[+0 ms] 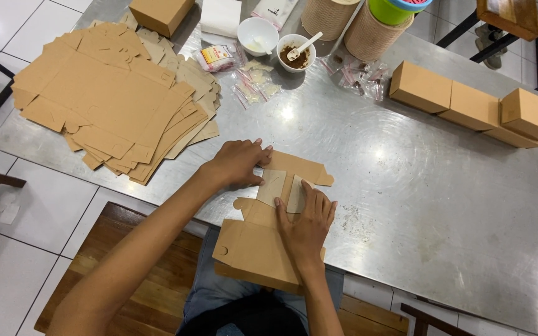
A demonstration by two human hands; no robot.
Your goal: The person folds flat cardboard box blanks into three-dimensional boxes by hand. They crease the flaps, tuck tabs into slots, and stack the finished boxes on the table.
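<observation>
A steel table (406, 186) fills most of the view; near its left edge lies a fanned stack of flat cardboard blanks (110, 99), and toward the right edge a row of folded brown boxes (474, 109) sits end to end; another folded box (160, 12) stands at the far edge. At the near edge, half overhanging toward the person's lap, lies the partly folded carton (263, 239); the left hand (238, 163) lies flat, fingers spread, pressing its upper flap, and the right hand (306, 221) presses palm-down on the panel beside it, neither hand clenched. Two woven canisters (356, 28) stand at the far edge; before them are two small white bowls (275, 43), one holding a spoon (304, 45); small clear packets (253, 81) lie scattered nearby.
</observation>
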